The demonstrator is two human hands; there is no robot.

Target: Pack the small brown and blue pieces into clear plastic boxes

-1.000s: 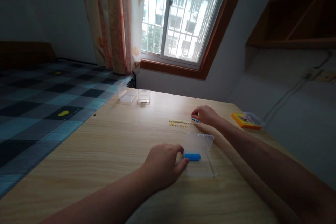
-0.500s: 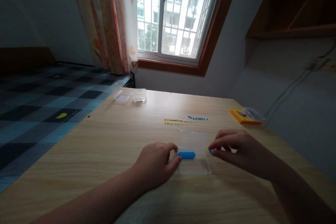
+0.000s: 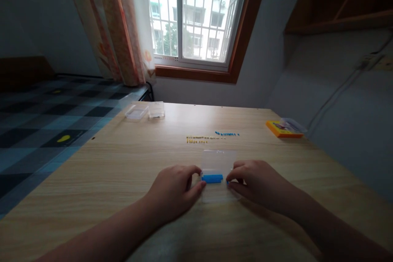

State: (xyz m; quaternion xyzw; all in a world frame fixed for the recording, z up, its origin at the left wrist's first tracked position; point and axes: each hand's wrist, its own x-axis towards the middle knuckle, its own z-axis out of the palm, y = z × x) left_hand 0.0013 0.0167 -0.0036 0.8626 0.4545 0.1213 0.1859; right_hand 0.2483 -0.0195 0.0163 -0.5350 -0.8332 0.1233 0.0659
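A clear plastic box [image 3: 219, 163] lies opened out flat on the table in front of me. Several blue pieces, packed side by side into a bar [image 3: 212, 179], rest at its left side. My left hand [image 3: 176, 186] pinches the box's left edge, thumb and forefinger at the end of the blue bar. Between the thumb and fingertips of my right hand [image 3: 256, 180] is a small blue piece [image 3: 227, 181], held over the box just right of the bar. Most of that piece is hidden by the fingers, and its exact kind is too small to make out.
Beyond the box lie rows of tiny yellow pieces [image 3: 196, 140] and a row of tiny blue pieces [image 3: 227, 134]. Two clear containers, one a shallow tray [image 3: 136, 111] and one a box [image 3: 156, 110], stand at the far left. An orange-yellow box [image 3: 284, 129] sits at the right edge.
My right hand has moved left with the small blue piece, from beside the box to over it, near the blue bar. My left hand keeps its hold. The view has shifted slightly.
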